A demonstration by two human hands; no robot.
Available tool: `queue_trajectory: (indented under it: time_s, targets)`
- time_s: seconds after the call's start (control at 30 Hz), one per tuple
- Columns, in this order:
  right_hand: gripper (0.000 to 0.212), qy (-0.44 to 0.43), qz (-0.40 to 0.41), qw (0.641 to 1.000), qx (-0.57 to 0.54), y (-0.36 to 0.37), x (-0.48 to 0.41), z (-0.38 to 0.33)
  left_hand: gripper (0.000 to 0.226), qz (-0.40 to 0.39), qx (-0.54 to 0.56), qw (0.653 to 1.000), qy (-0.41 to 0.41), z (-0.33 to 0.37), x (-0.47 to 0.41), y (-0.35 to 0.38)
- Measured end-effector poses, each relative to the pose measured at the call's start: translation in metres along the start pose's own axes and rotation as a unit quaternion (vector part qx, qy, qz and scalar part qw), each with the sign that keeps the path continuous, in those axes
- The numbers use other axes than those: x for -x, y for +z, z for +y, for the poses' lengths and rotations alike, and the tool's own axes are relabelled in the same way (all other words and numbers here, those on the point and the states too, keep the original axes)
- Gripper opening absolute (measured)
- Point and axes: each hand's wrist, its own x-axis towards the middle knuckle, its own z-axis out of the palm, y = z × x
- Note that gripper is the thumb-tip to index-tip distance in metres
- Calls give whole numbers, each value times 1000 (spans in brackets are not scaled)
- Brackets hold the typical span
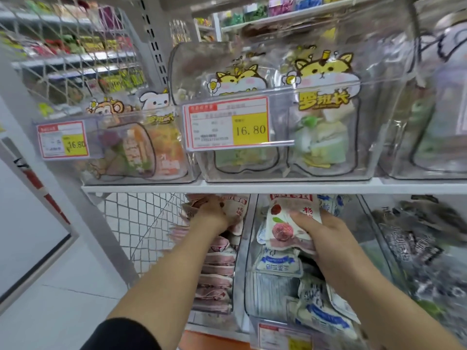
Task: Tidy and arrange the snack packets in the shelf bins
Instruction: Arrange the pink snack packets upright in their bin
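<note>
My left hand (211, 213) reaches into the left lower bin (240, 248), fingers curled over pink-and-white snack packets (217, 274) stacked there. My right hand (326, 238) grips a white packet with a pink fruit picture (280, 223) above the middle lower bin (249, 279). That bin holds several blue-and-white packets (278, 263). The fingertips of my left hand are hidden among the packets.
A white shelf edge (252, 186) runs just above both hands. Clear bins with cartoon stickers (278, 127) and yellow 16.80 price tags (250, 128) stand on it. A bin of dark packets (414, 238) sits to the right. White wire mesh (141, 223) closes the left side.
</note>
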Motion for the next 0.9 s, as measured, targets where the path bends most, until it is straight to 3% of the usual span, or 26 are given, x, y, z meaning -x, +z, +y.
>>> queue_trajectory:
  time_s: [0.07, 0.2, 0.27, 0.33, 0.4, 0.53, 0.63, 0.7, 0.8, 0.87, 0.9]
  targets:
    - [28, 9, -7, 1000, -15, 1, 0, 0, 48, 14, 47, 999, 0, -4, 2, -4]
    - [17, 27, -41, 998, -35, 3, 6, -1, 12, 55, 196, 979, 25, -10, 19, -25]
    - [29, 28, -55, 998, -29, 5, 11, -1, 7, 49, 379, 924, 27, -13, 43, -37]
    - [27, 37, -66, 996, -40, 8, 16, -1, 11, 27, 480, 876, 35, -18, 80, -46]
    - [26, 59, -72, 993, -68, 13, 19, 0, 12, -6, 479, 876, 62, -24, 113, -45]
    - [42, 102, -102, 983, -112, 26, 28, 4, 14, 23, 411, 903, 121, -15, 157, -34]
    - [26, 100, -116, 978, -144, 34, 37, 3, 19, 13, 402, 903, 151, -8, 168, -23]
    - [25, 88, -105, 979, -153, 34, 38, 4, 20, -36, 438, 890, 122, -6, 168, -17]
    - [30, 85, -106, 984, -117, 31, 35, 6, 35, -172, 477, 856, 96, -9, 165, -28]
    - [27, 73, -97, 988, -96, 27, 32, 2, 40, -161, 386, 898, 138, -15, 150, -41]
    - [28, 60, -79, 992, -85, 24, 29, 0, 35, -102, 333, 926, 148, -17, 138, -46]
